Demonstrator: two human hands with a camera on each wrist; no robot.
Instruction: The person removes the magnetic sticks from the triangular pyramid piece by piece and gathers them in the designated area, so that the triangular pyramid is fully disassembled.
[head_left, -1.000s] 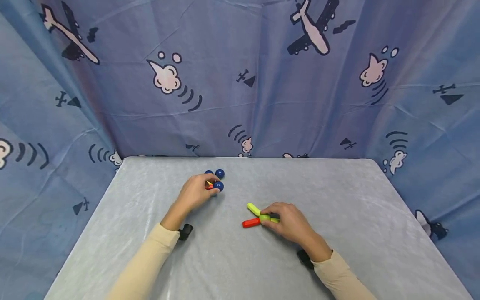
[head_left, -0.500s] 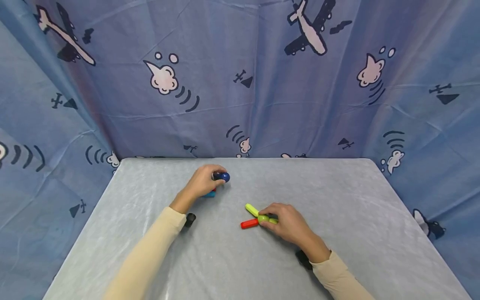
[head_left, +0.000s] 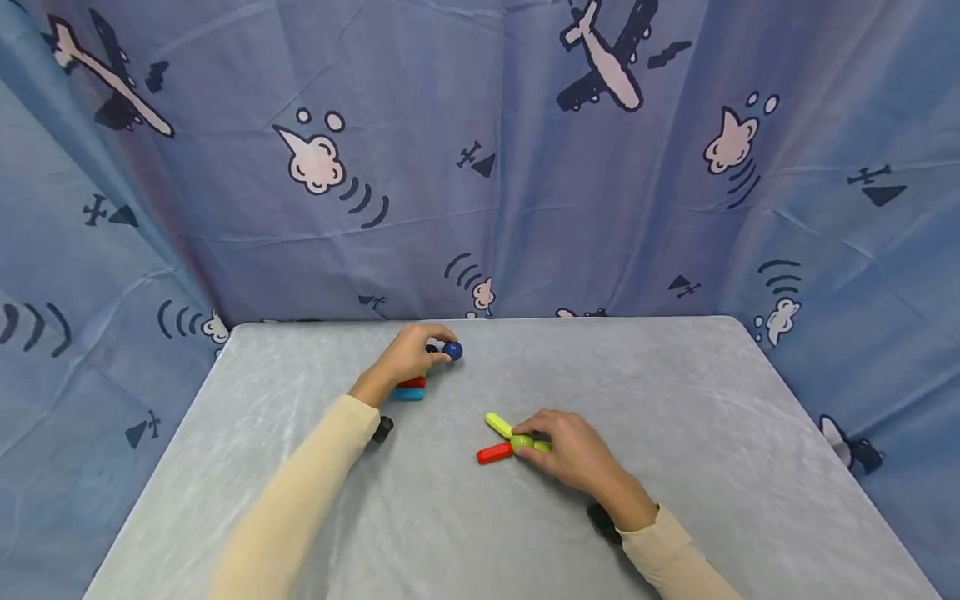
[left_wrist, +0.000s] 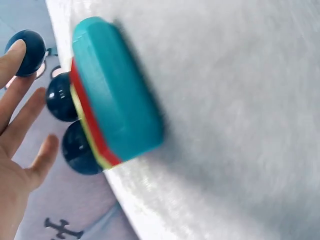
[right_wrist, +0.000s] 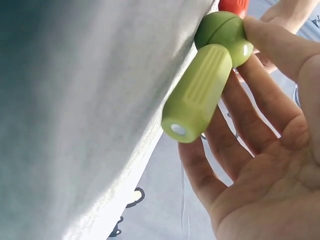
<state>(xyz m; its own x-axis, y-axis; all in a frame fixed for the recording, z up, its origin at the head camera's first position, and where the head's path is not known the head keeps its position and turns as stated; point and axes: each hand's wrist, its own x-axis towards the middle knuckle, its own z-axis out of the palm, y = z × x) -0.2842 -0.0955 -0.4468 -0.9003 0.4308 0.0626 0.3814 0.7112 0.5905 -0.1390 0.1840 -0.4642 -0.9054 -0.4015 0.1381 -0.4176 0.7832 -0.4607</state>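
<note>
My left hand (head_left: 405,357) pinches a dark blue ball (left_wrist: 30,52) between thumb and forefinger, its other fingers spread. Two more blue balls (left_wrist: 61,97) sit just beside a row of short sticks: a blue stick (left_wrist: 117,95), a red stick (head_left: 412,383) and a yellow stick, mostly hidden. With thumb and fingertips, my right hand (head_left: 573,450) holds a green ball (head_left: 521,442). Joined to that ball are two yellow-green sticks, one pointing away (head_left: 498,425) and one under the palm (right_wrist: 197,95), plus a red stick (head_left: 494,453) pointing left.
A pale grey cloth covers the table (head_left: 637,383). Behind it and along both sides hangs a blue curtain (head_left: 420,150) printed with airplanes and clouds. A dark wrist camera (head_left: 603,523) sits under the right wrist.
My left hand has moved from the front of the sticks to the blue balls behind them, uncovering the blue and red sticks. The right hand keeps its hold on the green ball.
</note>
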